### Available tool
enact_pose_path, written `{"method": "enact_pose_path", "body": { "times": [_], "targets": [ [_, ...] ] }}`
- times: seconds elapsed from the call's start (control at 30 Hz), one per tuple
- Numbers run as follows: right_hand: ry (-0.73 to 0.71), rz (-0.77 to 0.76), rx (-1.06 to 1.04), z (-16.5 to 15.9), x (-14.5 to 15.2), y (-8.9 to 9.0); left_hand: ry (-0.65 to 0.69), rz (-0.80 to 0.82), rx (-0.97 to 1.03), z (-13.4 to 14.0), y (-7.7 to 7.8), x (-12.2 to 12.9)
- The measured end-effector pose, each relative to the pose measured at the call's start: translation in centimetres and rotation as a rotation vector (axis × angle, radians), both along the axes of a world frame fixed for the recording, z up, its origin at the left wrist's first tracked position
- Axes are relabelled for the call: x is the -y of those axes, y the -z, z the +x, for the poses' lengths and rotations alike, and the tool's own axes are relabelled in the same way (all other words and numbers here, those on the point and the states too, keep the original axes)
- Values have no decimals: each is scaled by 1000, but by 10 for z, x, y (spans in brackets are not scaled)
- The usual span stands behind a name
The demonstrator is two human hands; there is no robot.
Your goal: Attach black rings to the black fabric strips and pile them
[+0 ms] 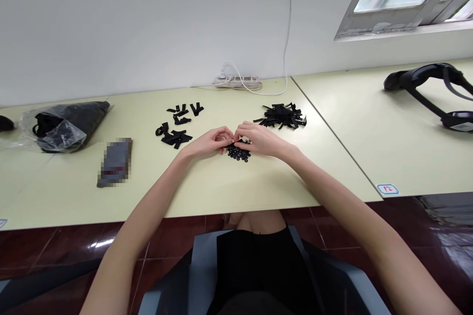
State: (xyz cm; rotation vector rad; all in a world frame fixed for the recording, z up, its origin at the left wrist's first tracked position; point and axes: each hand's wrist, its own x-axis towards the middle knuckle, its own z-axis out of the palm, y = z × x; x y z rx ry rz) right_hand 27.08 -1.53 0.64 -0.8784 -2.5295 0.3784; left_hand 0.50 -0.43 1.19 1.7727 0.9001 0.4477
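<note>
My left hand [215, 141] and my right hand [254, 138] meet over a small heap of black rings [239, 153] on the pale yellow table. Fingertips of both hands are pinched together around a small dark piece, which looks like a black fabric strip [229, 145]; most of it is hidden by the fingers. Left of my hands lie loose black strips [176, 138] in small groups, with more strips [182, 114] behind them. A denser pile of black strips [283, 116] sits beyond my right hand.
At the left are a plastic bag [74, 125] with black material and a blurred-out flat object [115, 162]. A power strip [238, 81] with a white cable [284, 59] lies against the wall. A black headset with straps [432, 88] rests on the right table.
</note>
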Motion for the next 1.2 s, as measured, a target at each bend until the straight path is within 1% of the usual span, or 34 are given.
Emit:
{"method": "enact_pose_path", "body": {
  "times": [0.1, 0.27, 0.47, 0.7, 0.97, 1.1, 1.2],
  "targets": [
    [47, -37, -24, 2, 0, 0, -10, -16, 15, 0, 0, 0],
    [54, -111, -12, 4, -2, 1, -18, -7, 24, 1, -4, 0],
    [26, -95, -97, 4, -4, 4, -22, -28, 54, 2, -8, 2],
    [10, -41, -118, 4, -7, 5, -65, 1, 46, -2, -1, -4],
    [-31, 34, -121, 5, -8, 4, -61, 33, 50, -4, 6, -8],
    [56, 27, -217, 4, -9, 7, -97, 20, 58, -4, 5, -8],
    [153, -53, -417, 7, -19, 9, -122, 28, 58, -4, 4, -9]
  ]
}}
